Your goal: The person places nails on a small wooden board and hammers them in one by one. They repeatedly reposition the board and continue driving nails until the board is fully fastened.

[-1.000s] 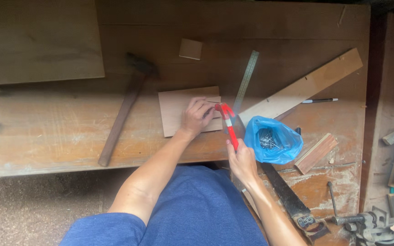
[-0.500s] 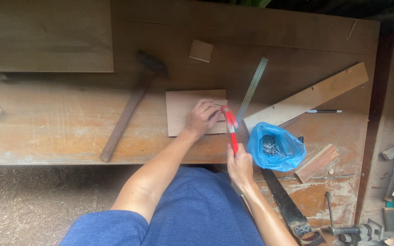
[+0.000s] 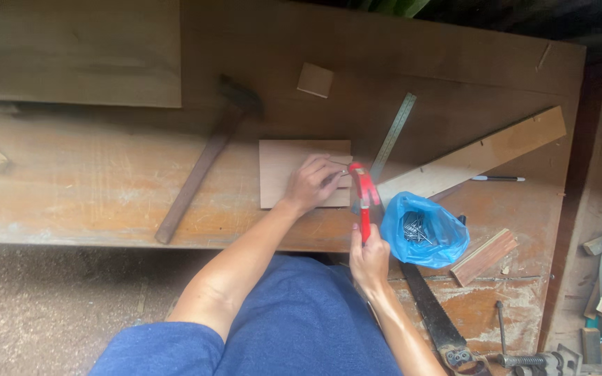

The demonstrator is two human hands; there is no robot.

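Note:
My left hand point(image 3: 313, 182) rests on a small flat wooden board point(image 3: 283, 167) on the workbench point(image 3: 106, 174), its fingers pinching a thin nail upright at the board's right edge. My right hand point(image 3: 369, 259) grips the red handle of a small hammer point(image 3: 364, 198), whose head hangs just right of the nail. An open blue plastic bag of nails point(image 3: 423, 230) lies right beside the hammer.
A large wooden-handled hammer point(image 3: 203, 163) lies left of the board. A steel ruler point(image 3: 393, 136), a long wooden slat point(image 3: 475, 157), a pen point(image 3: 497, 179), a small wooden square point(image 3: 315, 79), a ribbed wood block point(image 3: 485, 256) and a handsaw point(image 3: 430, 313) lie around. A big panel point(image 3: 71, 52) covers the far left.
The view has shifted slightly. My right hand has drawn the red hammer a little toward me, while my left hand stays on the board holding the nail.

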